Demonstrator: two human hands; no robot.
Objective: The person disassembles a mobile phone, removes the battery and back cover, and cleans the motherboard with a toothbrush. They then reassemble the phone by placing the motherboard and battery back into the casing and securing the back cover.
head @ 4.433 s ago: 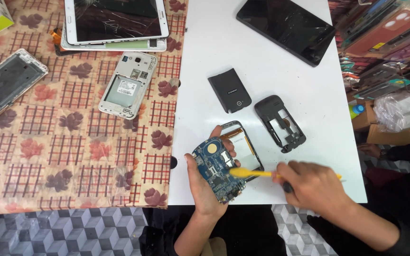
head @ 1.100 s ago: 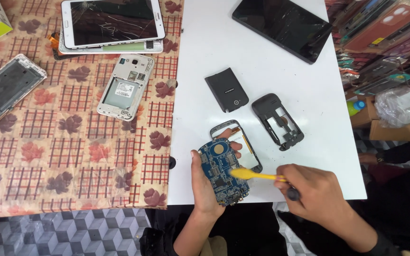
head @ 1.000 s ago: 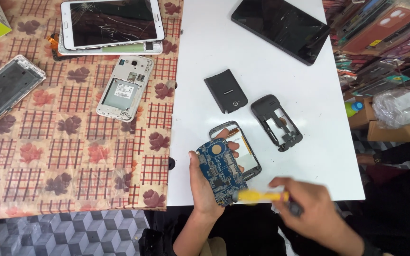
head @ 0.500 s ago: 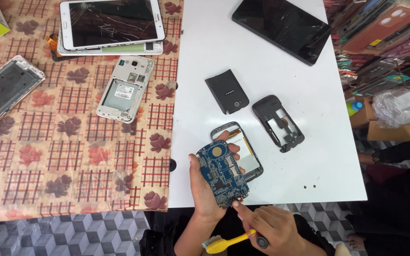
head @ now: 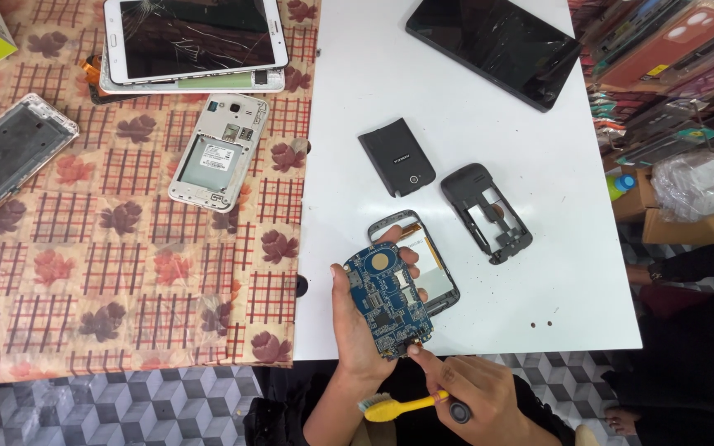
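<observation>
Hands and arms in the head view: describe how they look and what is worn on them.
Both the left hand and the right hand are bare: no gloves, and no rings or watch that I can make out. The forearms show uncovered down to the frame's bottom edge, with no sleeve or cuff visible. Dark clothing sits below them.

The right hand has pulled the yellow brush off the board, down below the table edge, fingertip touching the board's lower corner.

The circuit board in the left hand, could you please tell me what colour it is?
The circuit board is blue with small metallic parts, seen in the head view.
</observation>
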